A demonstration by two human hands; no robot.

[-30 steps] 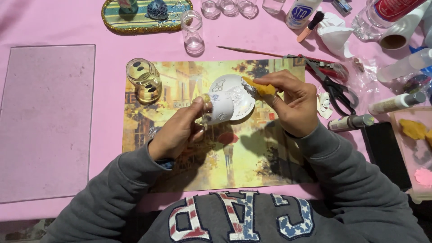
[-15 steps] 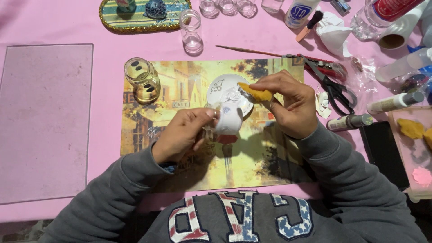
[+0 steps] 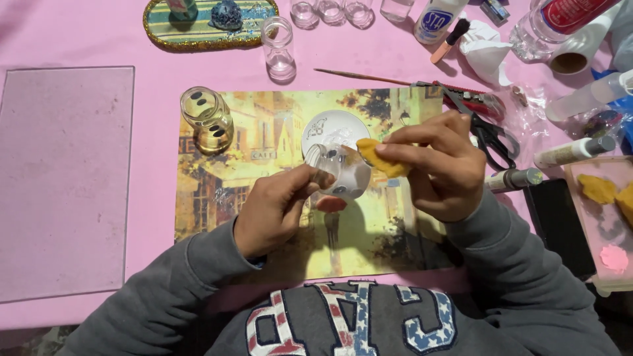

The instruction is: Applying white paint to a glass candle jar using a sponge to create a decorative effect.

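Right now the left hand (image 3: 273,214) has its fingers closed around a small glass jar (image 3: 339,173), tipped on its side above the picture mat (image 3: 264,138) so that its painted white wall faces the right hand (image 3: 445,168). That hand pinches a yellow sponge (image 3: 379,157) between thumb and fingertips, fingers curled tight, and the sponge touches the jar near its mouth; holding the jar tilted and off the worktop seems to give the sponge free reach round the curve. Just behind the jar a white saucer (image 3: 333,125) lies on the mat, close enough to dab from. A second jar (image 3: 208,118) with dark spots stands at the mat's far left corner, well apart. Scissors (image 3: 484,128) and a thin brush (image 3: 362,76) lie beyond the right hand, and tubes (image 3: 570,151) crowd the right edge beside a tray (image 3: 603,264) holding more sponge pieces. A clear sheet (image 3: 62,184) covers the pink worktop (image 3: 158,66) on the left. Nothing lies between the two hands.
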